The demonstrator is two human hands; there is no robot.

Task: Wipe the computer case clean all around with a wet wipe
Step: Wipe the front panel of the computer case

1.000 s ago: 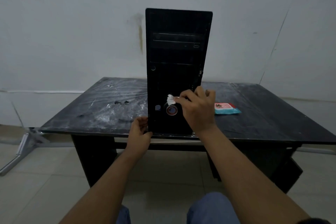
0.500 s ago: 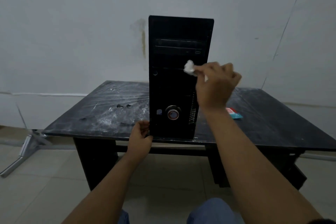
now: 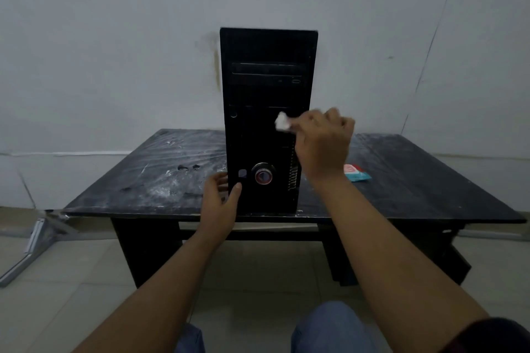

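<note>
A tall black computer case (image 3: 265, 89) stands upright on a dusty black table (image 3: 415, 180), its front panel facing me. A round red-ringed button (image 3: 263, 175) sits low on that panel. My right hand (image 3: 322, 143) pinches a crumpled white wet wipe (image 3: 282, 122) against the middle of the front panel. Low down, my left hand (image 3: 219, 199) grips the case's left front corner, thumb on the front face and fingers round the left side.
A red and teal wipe packet (image 3: 355, 173) lies on the table right of the case. White dust smears cover the tabletop to the left (image 3: 172, 175). A grey metal bracket (image 3: 31, 241) rests on the tiled floor at left. My knees show at the bottom.
The right hand carried the wipe up from beside the round button to the middle of the front panel. The left hand stayed at the lower left corner.
</note>
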